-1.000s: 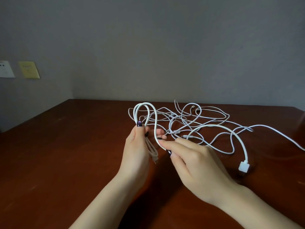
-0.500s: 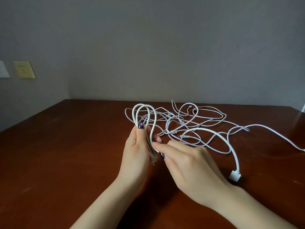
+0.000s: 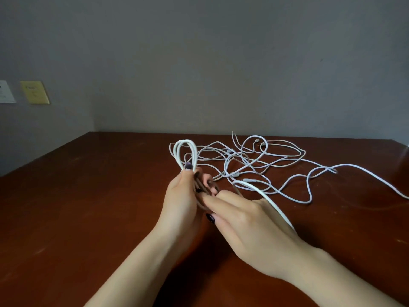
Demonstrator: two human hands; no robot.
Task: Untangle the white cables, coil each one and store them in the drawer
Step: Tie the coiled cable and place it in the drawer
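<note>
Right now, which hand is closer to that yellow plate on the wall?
The left hand. It grips the cable loops, below and to the right of the yellow wall plate; the right hand is even farther right.

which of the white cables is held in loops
The thicker cable looped upright above the left hand, which grips it; the thinner cables lie loose and tangled on the table behind.

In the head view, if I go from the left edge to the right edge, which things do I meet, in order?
White notice on the wall → yellow wall plate → left hand, gripping the coiled cable loop → right hand → trailing white cable that runs off the right edge.
</note>
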